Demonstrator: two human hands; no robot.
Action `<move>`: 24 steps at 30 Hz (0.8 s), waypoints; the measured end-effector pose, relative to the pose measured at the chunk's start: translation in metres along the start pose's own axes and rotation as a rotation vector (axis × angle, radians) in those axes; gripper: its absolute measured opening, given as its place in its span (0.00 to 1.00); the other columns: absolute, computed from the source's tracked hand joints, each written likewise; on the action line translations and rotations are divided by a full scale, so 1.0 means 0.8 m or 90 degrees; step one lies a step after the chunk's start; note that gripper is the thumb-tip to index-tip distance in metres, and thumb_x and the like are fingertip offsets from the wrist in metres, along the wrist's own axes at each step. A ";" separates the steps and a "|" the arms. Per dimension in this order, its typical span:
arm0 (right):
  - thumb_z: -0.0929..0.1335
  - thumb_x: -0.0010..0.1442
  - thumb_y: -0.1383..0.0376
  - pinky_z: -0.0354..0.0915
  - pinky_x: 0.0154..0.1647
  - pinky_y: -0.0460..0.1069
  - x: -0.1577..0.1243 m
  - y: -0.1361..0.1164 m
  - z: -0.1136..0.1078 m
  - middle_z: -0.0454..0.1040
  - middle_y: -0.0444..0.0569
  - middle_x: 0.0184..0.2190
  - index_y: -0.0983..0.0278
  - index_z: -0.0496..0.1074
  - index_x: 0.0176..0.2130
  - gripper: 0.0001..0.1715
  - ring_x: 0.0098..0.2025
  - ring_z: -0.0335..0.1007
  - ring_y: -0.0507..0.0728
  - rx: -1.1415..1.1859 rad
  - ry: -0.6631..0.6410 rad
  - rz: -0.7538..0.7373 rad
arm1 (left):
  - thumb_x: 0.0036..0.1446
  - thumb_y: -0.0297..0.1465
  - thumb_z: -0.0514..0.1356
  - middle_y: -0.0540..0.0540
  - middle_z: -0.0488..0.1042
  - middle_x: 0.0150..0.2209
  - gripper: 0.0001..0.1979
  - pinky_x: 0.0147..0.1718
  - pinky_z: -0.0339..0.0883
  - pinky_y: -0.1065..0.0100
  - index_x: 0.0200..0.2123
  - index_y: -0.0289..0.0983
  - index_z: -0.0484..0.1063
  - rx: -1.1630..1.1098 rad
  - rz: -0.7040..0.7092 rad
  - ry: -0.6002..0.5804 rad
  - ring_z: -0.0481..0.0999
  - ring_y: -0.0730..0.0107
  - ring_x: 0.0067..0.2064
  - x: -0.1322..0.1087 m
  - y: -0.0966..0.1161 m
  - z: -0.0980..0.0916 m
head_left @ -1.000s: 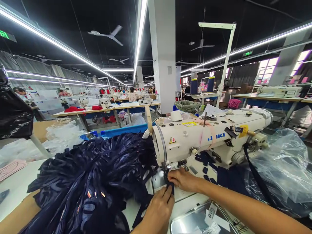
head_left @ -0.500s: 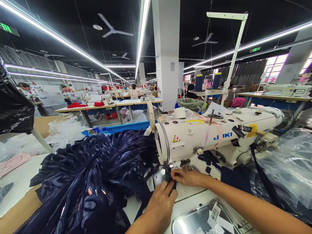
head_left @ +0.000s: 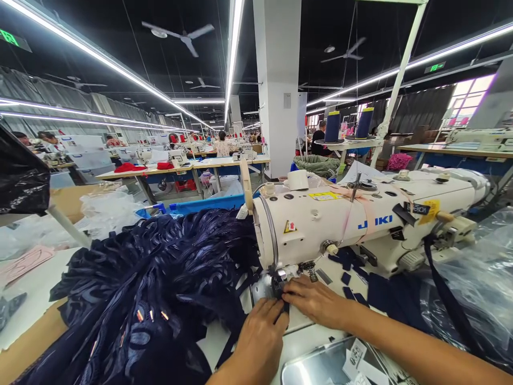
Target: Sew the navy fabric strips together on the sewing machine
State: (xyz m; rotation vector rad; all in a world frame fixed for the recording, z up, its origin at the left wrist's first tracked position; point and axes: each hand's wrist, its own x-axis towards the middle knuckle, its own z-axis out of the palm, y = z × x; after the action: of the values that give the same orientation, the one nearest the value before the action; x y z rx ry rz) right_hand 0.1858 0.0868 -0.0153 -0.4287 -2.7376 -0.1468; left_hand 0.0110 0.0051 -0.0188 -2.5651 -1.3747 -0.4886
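My left hand [head_left: 262,329] rests in front of the needle area of a white JUKI sewing machine [head_left: 308,224], its fingers together and pressing on a small dark navy fabric piece [head_left: 286,308]. From the right, my right hand [head_left: 315,298] reaches in with bent fingers against the same piece, close to the presser foot [head_left: 277,284]. Both hands are closed at the cloth, and their fingertips nearly meet. Much of the piece is hidden under the fingers and the foot. Left of the machine, navy garments [head_left: 160,278] lie in a large heap reaching my left hand.
Small navy fabric pieces [head_left: 347,278] lie behind my right forearm. Clear plastic bags [head_left: 481,272] cover the right side. A shiny tray [head_left: 308,369] with white labels [head_left: 356,357] sits at the front edge. Navy thread cones [head_left: 332,127] stand behind the machine.
My right hand has gone from a raised thumb-and-finger pinch to lying flatter, fingers forward at the cloth. My left hand stays almost in place. The view has shifted slightly.
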 end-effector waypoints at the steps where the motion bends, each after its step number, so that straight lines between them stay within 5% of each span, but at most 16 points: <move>1: 0.55 0.61 0.73 0.64 0.40 0.51 0.001 0.001 -0.002 0.69 0.58 0.41 0.70 0.67 0.45 0.17 0.42 0.65 0.58 -0.007 -0.010 -0.003 | 0.40 0.16 0.48 0.42 0.73 0.42 0.20 0.48 0.63 0.60 0.37 0.35 0.68 0.000 -0.001 0.003 0.70 0.64 0.46 0.002 0.000 -0.001; 15: 0.56 0.59 0.75 0.61 0.45 0.51 0.008 0.013 -0.002 0.68 0.56 0.48 0.69 0.65 0.50 0.21 0.47 0.64 0.57 -0.062 -0.093 0.044 | 0.43 0.17 0.49 0.41 0.73 0.42 0.18 0.45 0.65 0.58 0.37 0.34 0.69 0.067 -0.029 0.013 0.72 0.61 0.43 0.018 0.001 0.011; 24: 0.56 0.59 0.75 0.60 0.48 0.53 0.008 0.015 0.005 0.69 0.57 0.46 0.68 0.64 0.50 0.20 0.49 0.63 0.58 -0.036 -0.065 0.063 | 0.43 0.16 0.50 0.39 0.73 0.41 0.17 0.43 0.65 0.58 0.36 0.32 0.69 0.095 -0.031 0.013 0.72 0.60 0.42 0.024 0.001 0.015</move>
State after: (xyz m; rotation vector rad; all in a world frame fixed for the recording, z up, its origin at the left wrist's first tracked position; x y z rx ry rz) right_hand 0.1829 0.1004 -0.0160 -0.6014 -2.8104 -0.1822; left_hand 0.0241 0.0233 -0.0230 -2.4077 -1.4139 -0.4021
